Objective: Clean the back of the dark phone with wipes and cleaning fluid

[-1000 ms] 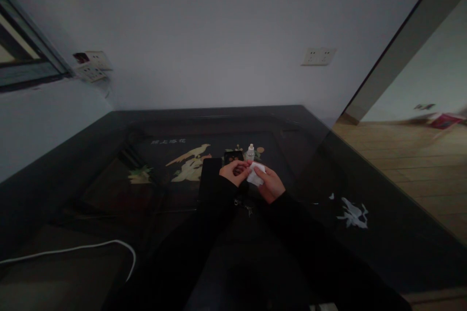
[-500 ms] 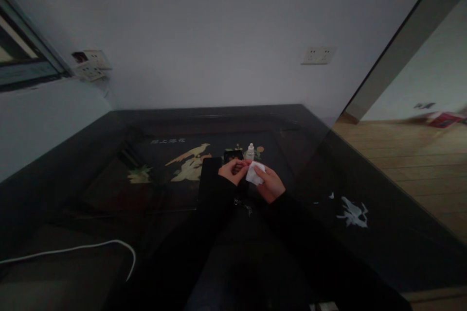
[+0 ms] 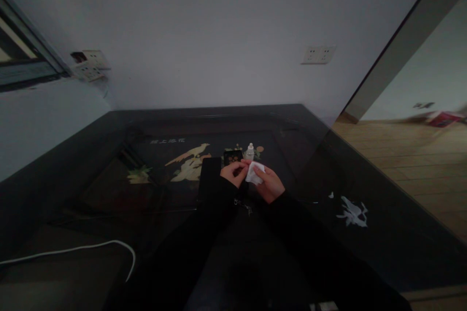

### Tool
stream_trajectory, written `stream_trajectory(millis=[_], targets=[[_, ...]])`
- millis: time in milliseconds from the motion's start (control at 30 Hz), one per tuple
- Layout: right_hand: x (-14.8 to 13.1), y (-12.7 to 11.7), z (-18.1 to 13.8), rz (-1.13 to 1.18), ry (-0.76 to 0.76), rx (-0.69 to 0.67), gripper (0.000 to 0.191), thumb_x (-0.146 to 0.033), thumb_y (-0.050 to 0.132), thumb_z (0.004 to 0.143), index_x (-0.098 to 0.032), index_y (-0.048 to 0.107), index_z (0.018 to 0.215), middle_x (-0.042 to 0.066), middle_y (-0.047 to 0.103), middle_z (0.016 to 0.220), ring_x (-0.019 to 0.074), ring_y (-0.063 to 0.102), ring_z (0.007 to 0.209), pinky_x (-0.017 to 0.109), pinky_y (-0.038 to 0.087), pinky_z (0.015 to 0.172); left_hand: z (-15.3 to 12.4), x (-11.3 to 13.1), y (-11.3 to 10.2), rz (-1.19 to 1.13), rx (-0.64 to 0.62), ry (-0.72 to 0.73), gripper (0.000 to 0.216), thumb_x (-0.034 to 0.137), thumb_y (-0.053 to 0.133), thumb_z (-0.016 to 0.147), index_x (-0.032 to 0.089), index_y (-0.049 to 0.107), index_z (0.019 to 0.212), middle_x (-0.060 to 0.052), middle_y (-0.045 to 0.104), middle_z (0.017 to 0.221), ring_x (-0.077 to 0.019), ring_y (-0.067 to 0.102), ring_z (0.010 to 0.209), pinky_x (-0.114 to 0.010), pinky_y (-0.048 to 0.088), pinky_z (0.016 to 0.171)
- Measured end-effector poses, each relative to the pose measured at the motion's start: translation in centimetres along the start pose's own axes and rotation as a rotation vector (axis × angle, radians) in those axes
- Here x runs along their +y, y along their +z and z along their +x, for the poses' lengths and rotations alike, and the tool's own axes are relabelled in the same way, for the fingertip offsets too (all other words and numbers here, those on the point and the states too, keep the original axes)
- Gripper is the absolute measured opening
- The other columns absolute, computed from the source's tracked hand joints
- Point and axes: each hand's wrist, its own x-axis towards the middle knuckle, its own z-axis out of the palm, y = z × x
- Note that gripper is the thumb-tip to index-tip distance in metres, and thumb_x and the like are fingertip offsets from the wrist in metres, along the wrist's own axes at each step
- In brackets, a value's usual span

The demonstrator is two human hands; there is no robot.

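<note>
My right hand (image 3: 272,185) is closed on a piece of white tissue (image 3: 254,175), thumb on top of it. Beside it, my left hand (image 3: 232,174) has its thumb and fingers pinched together at the tissue's left edge; what they grip there is too small to make out. Just behind the hands stands a small clear bottle (image 3: 250,152) with a white cap. A small open black box (image 3: 233,156) with small round brownish pieces lies behind my left hand. Left of that hand is a flat black object (image 3: 210,172). A small metal chain (image 3: 243,206) rests between my forearms.
White tissue scraps (image 3: 353,213) lie on the right of the dark, glossy table (image 3: 299,155), which carries an inlaid bird picture (image 3: 189,163). A white cable (image 3: 91,245) runs along the lower left. The wall (image 3: 204,43) rises behind the table.
My left hand has shifted slightly to the right, and more of the black box shows behind it. My right hand keeps the tissue in nearly the same spot.
</note>
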Motion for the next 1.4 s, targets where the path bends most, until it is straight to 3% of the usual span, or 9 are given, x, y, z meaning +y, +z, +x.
stream_trajectory(millis=[233,467,667,900,1067,1167,1400], targets=[[0.2,-0.3,0.2,-0.018,-0.033,0.061,0.030,-0.031,0.073,0.060,-0.017,0.068,0.087,0.008,0.067,0.099,0.0219,0.061,0.091,0.033,0.047,0.081,-0.2,-0.2,0.0,0.090,-0.054,0.062,0.018,0.030,0.058,0.072,0.018,0.067,0.082,-0.004,0.068,0.083,-0.0155,0.062,0.078,-0.026,0.048,0.074],[0.3,-1.2,0.6,-0.057,-0.074,0.158,0.035,-0.029,0.076,0.057,-0.018,0.067,0.088,0.007,0.071,0.084,0.0218,0.065,0.080,0.036,0.050,0.077,0.4,-0.3,-0.4,0.342,-0.095,-0.028,0.023,0.031,0.048,0.080,0.020,0.067,0.087,-0.004,0.067,0.084,-0.0143,0.061,0.077,-0.025,0.047,0.070],[0.9,-3.0,1.5,-0.102,-0.070,0.227,0.033,-0.028,0.078,0.054,-0.017,0.067,0.083,0.005,0.070,0.072,0.0212,0.066,0.067,0.035,0.053,0.062,1.2,-0.7,-3.4,0.809,-0.020,-0.117,0.026,0.032,0.050,0.075,0.021,0.062,0.096,-0.012,0.057,0.101,-0.0316,0.045,0.104,-0.048,0.033,0.086],[1.5,-3.4,1.6,-0.119,-0.036,0.231,0.031,-0.026,0.079,0.052,-0.015,0.066,0.079,0.005,0.069,0.065,0.0191,0.065,0.059,0.032,0.053,0.056,1.3,-1.8,-3.4,1.038,-0.046,-0.199,0.026,0.036,0.059,0.066,0.017,0.059,0.082,-0.016,0.049,0.107,-0.0349,0.038,0.109,-0.048,0.031,0.087],[1.3,-3.4,1.5,-0.139,-0.015,0.234,0.033,-0.024,0.079,0.050,-0.014,0.065,0.078,0.005,0.068,0.061,0.0172,0.064,0.054,0.029,0.052,0.053,2.0,-1.8,-2.8,0.957,-0.036,-0.257,0.016,0.021,0.054,0.067,0.013,0.058,0.080,-0.018,0.050,0.110,-0.0328,0.047,0.104,-0.042,0.038,0.083],[1.1,-3.5,1.5,-0.154,-0.003,0.237,0.031,-0.025,0.079,0.048,-0.014,0.065,0.074,0.006,0.069,0.062,0.0172,0.064,0.053,0.028,0.051,0.052,2.6,-1.9,-3.3,0.820,0.010,-0.323,0.017,0.018,0.052,0.069,0.013,0.056,0.084,-0.016,0.057,0.096,-0.0285,0.055,0.093,-0.038,0.041,0.078],[1.0,-3.0,1.4,-0.219,0.009,0.218,0.031,-0.028,0.079,0.044,-0.013,0.065,0.067,0.005,0.066,0.057,0.0176,0.062,0.050,0.029,0.049,0.050,2.0,-3.2,-6.4,0.211,0.119,-0.399,0.037,0.021,0.059,0.066,0.017,0.052,0.102,-0.004,0.062,0.069,-0.0211,0.060,0.078,-0.034,0.042,0.077]])
